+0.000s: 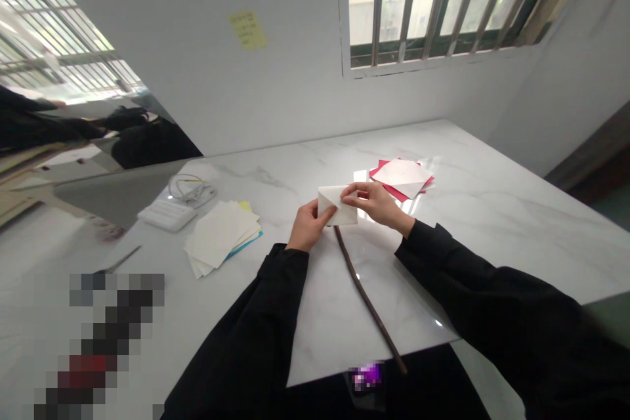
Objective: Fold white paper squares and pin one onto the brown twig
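Left hand [306,226] and right hand [375,203] each pinch the folded white paper [336,205], held just above mid-worktop [492,210]. Brown stick [369,302] runs to the near edge. Bare surface lies right.

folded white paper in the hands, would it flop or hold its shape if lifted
Probably very light: the left hand and right hand hold the folded paper in a light pinch. Its doubled layers likely keep it stiffer than a loose sheet, though bendable. On the glossy table it would probably slide easily.
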Available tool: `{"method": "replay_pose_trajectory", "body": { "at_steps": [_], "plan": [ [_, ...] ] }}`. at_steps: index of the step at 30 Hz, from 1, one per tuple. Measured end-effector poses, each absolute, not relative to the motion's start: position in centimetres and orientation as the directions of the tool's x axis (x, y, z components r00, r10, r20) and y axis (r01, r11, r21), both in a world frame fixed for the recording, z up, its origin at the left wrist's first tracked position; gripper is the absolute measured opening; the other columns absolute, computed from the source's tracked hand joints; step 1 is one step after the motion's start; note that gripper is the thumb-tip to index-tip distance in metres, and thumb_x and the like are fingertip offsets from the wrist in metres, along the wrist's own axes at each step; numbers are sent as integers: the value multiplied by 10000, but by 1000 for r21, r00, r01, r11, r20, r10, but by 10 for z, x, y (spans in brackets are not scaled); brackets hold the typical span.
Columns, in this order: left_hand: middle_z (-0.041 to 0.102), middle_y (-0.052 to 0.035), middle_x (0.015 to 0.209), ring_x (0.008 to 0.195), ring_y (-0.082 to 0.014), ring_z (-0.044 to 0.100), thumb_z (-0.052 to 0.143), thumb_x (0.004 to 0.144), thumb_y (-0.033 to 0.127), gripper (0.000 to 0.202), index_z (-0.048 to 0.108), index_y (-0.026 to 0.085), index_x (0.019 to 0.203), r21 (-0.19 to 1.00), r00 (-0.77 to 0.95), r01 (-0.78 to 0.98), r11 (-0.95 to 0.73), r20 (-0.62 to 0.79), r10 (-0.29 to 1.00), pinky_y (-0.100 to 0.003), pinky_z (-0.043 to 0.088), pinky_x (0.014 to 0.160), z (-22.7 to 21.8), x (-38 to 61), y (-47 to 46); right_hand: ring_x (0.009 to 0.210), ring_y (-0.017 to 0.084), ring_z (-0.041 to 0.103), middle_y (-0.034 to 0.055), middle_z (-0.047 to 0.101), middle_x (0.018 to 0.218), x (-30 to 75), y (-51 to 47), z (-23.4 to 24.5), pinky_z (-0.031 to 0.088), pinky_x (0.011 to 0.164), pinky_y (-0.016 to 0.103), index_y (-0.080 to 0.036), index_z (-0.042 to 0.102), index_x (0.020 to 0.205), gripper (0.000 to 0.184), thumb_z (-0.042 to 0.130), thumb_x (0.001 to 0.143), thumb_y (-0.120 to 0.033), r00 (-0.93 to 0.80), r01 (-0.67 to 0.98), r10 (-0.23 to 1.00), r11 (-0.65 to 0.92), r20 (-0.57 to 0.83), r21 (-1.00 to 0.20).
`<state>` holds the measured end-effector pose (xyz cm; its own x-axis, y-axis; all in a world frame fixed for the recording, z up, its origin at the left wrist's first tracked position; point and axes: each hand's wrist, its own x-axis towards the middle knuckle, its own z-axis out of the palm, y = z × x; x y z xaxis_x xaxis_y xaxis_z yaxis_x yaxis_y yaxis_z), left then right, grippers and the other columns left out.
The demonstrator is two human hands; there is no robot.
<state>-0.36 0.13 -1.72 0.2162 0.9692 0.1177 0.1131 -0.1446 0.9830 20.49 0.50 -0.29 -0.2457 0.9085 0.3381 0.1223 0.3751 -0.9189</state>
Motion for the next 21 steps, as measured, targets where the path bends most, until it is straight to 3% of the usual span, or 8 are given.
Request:
{"method": "replay_pose_trajectory", "body": {
  "at_steps": [9,21],
  "plan": [
    [793,-98,967,897,-267,714,861,714,553,605,761,107,1109,997,223,6,-77,74,972,-365,555,840,-21,-1,1,845,183,682,45,754,947,202,5,-12,557,751,305,-208,763,892,91,726,873,-289,-154,274,876,482,457,-832],
    [776,-78,867,778,-226,681,852,691,587,576,785,104,995,994,129,20,-110,106,986,-300,514,714,-23,6,-2,716,159,624,28,723,844,201,3,-13,499,666,292,-231,807,892,49,793,863,-268,-236,386,859,512,454,-767]
  ]
}}
